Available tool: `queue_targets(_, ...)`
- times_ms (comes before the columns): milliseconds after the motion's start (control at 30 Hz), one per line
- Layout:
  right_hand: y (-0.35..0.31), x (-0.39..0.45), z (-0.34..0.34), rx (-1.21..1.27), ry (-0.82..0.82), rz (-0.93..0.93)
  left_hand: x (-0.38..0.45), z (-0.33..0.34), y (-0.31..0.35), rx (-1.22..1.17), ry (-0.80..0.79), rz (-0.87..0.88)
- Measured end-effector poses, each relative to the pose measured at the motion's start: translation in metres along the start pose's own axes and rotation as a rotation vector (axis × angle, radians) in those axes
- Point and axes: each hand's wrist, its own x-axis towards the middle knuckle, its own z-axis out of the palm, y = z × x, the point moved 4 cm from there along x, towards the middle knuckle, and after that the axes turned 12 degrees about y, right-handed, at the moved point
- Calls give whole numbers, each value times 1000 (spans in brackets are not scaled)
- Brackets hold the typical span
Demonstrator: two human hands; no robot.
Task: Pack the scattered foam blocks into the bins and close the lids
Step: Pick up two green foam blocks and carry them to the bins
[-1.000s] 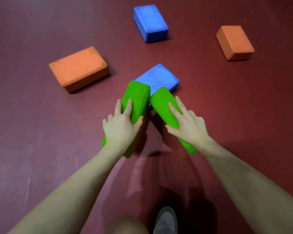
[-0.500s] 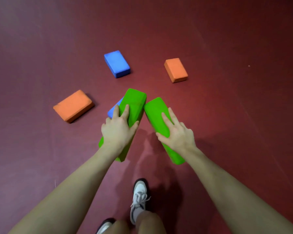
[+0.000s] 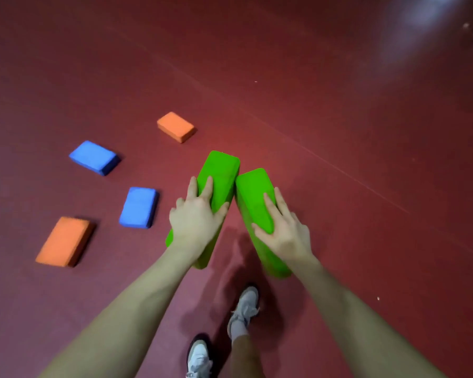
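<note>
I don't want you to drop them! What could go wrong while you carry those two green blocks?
The left hand and right hand each hold one big green block, left green block and right green block, from above with spread fingers, so one might slip. The blocks' far ends nearly touch and could bump. No bin is in view, and the near blue block lies close to the feet, a possible trip.

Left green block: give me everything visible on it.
The left green block is a bright green slab with rounded corners and a matte, foam-like surface. The left hand grips it from above, fingers over its top face and thumb on its right side. It looks lifted off the red floor. Its far end seems to touch the other green block.
</note>
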Motion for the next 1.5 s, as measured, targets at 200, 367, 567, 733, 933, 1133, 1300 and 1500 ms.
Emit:
queue_targets(200,92,-119,-61,-40,137,307,-77,-3,115,-21,-86,316)
queue_targets(367,167,-230,-101,-74,207,524,-165,3,211,-54,-160,567)
queue_targets(567,255,-397,-146,-145,287,780,-317,9,324,-81,-206,856)
queue_targets(733,329,-578,-186,-193,346,1004,-490,21,419,-140,-286,1095)
queue_targets(933,380,-772,-226,-261,396,1296,-690,23,505,-245,-390,1350)
queue_targets(1133,411,-903,-255,-274,492,1571,-825,19,574,-373,-495,1579)
queue_targets(1300,470,-965,-284,-294,603,1732,-907,31,655,-492,-549,1691)
queue_targets(1500,577,-1010,-313,-361,608,1841,-986,69,770,-529,-623,1787)
